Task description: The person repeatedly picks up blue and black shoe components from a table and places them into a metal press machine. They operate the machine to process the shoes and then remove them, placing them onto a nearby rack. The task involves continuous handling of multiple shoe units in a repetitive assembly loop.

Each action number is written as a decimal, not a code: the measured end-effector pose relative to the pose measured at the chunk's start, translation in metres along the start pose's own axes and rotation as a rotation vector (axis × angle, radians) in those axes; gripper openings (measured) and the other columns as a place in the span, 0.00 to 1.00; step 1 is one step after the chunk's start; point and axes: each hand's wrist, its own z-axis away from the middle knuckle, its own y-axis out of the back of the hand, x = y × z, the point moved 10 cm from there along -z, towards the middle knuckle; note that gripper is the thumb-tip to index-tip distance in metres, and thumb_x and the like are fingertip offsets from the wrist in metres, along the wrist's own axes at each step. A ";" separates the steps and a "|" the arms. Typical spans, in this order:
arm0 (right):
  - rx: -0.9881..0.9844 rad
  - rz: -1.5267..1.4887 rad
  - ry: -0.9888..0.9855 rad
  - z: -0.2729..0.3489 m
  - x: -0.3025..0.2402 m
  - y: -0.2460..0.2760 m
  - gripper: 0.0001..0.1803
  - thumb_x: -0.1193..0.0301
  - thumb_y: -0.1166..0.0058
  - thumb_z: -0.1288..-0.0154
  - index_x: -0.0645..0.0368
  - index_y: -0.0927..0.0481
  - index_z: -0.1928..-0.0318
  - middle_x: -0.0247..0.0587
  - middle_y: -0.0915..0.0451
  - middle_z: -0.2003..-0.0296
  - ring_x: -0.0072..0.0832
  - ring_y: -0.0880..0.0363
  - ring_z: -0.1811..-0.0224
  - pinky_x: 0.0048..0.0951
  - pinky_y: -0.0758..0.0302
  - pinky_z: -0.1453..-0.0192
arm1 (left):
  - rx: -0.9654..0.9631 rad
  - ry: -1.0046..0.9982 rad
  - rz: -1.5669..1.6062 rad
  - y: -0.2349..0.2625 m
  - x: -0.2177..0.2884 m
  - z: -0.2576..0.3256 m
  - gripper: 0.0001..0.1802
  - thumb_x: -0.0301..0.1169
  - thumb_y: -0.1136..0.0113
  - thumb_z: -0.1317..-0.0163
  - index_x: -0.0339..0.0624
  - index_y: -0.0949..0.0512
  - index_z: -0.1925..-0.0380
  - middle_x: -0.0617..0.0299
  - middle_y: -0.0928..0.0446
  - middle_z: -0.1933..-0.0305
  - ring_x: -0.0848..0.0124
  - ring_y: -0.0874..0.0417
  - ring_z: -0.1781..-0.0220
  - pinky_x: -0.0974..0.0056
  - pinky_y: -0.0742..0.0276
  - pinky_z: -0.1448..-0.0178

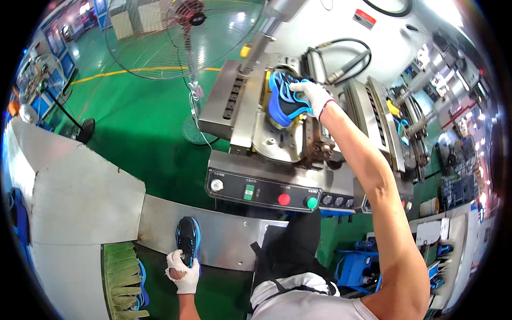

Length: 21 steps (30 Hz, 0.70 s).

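My left hand (183,273), in a white glove with a torn patch, grips the heel end of a black shoe with blue edging (186,234). That shoe lies toe away from me over the metal ledge (218,240). Reaching far forward, my right hand (313,95), also gloved in white, has its fingers closed at the edge of a blue and black shoe (287,101). This second shoe sits tilted on the steel press machine (272,144); its underside and what supports it are mostly hidden.
A control panel with buttons (264,192) fronts the machine. A large wire-caged fan (189,16) stands beyond at the left. Pale sheet-metal covers (85,186) and green strip flaps (120,277) lie left of me. A blue rack (357,272) stands at lower right.
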 end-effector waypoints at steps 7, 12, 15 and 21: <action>0.151 0.418 -0.024 -0.117 0.059 0.011 0.13 0.75 0.26 0.46 0.67 0.10 0.59 0.44 0.12 0.68 0.33 0.16 0.70 0.37 0.20 0.64 | 0.031 -0.117 0.148 -0.011 -0.018 0.004 0.32 0.30 0.21 0.50 0.39 0.24 0.45 0.43 0.26 0.40 0.43 0.18 0.42 0.44 0.19 0.40; 0.297 1.013 0.117 -0.064 0.034 -0.046 0.27 0.59 0.26 0.48 0.67 0.09 0.53 0.56 0.08 0.55 0.42 0.07 0.53 0.38 0.14 0.46 | 0.003 -0.048 0.081 -0.013 -0.019 -0.001 0.33 0.27 0.22 0.48 0.38 0.26 0.42 0.43 0.27 0.37 0.41 0.19 0.41 0.44 0.19 0.38; 0.268 0.966 -0.003 -0.066 0.044 -0.031 0.36 0.54 0.26 0.48 0.65 0.12 0.42 0.60 0.14 0.40 0.47 0.13 0.38 0.40 0.19 0.31 | -0.024 0.033 0.104 -0.021 -0.013 -0.017 0.33 0.28 0.24 0.46 0.39 0.27 0.40 0.44 0.28 0.36 0.43 0.18 0.40 0.45 0.18 0.38; 0.042 0.947 0.171 -0.031 0.018 -0.046 0.41 0.48 0.32 0.39 0.68 0.19 0.35 0.64 0.19 0.34 0.52 0.19 0.32 0.41 0.24 0.26 | 0.042 0.177 0.138 -0.037 0.026 -0.021 0.38 0.31 0.22 0.42 0.42 0.31 0.34 0.46 0.29 0.37 0.45 0.20 0.38 0.44 0.22 0.35</action>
